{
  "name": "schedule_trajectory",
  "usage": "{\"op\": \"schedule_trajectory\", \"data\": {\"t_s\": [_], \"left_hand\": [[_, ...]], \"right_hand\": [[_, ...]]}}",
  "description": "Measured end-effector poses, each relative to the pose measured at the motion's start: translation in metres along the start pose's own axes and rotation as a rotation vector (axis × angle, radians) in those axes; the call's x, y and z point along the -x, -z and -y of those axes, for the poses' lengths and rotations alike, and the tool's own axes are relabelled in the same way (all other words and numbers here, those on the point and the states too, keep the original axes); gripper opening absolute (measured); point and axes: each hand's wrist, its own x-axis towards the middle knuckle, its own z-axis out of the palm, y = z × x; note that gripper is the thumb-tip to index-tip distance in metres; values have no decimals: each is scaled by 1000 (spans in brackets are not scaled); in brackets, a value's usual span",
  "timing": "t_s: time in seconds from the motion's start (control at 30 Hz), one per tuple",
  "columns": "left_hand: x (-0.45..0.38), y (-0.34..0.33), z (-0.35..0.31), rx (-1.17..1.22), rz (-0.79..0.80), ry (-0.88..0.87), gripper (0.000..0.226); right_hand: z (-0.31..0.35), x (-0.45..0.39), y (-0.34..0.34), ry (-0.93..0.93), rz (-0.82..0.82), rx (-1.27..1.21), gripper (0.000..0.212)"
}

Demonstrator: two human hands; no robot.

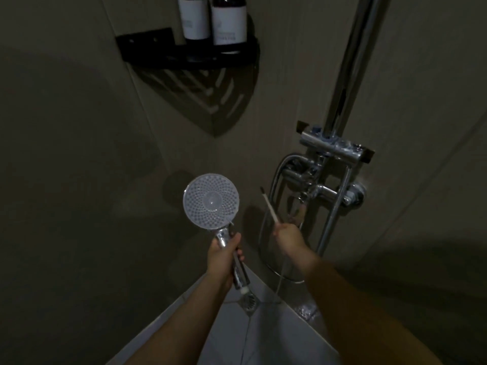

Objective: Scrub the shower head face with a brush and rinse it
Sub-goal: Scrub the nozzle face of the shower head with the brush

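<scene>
Head-camera view, looking down into a dimly lit shower corner with pale tiled walls. The person's left hand [224, 255] is wrapped closed around the chrome handle of a round handheld shower head [211, 200], holding it upright in the lower middle of the picture. Its flat, pale grey face, dotted with rings of small nozzle holes, is turned up toward the camera.

The right hand [287, 237] is closed around the lower end of a thin, pale-handled brush [269, 204] with a small dark tip. The brush slants up and to the left, and its tip sits just beside the right edge of the shower head without touching the face. The two hands are near each other but apart.

Behind the right hand, a chrome mixer tap [326, 188] with a flat top shelf is fixed to the right wall. A chrome riser pipe [350, 61] climbs from it to the top edge of the picture, and a looping metal hose [334, 219] hangs below it.

High in the corner, a black triangular wall shelf [189, 55] carries two dark bottles with white labels [213, 21], standing side by side; the label text is too blurred to read. At the bottom, between the forearms, light floor tiles show, with a small metal floor drain [249, 302] just under the shower head's handle.
</scene>
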Motion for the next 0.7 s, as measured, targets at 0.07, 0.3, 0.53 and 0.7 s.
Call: {"op": "schedule_trajectory", "data": {"t_s": [0.07,0.3,0.53,0.7], "left_hand": [[1,1,-12,-1,3,-16,17],[8,10,-54,-25,12,-60,14],[27,18,-124,-35,117,-34,25],[47,21,-195,-231,161,-184,26]], "right_hand": [[8,-4,-4,-63,-30,-33,30],[42,17,-9,51,101,-130,27],[147,76,3,627,42,113,28],[229,143,11,803,43,339,22]]}}
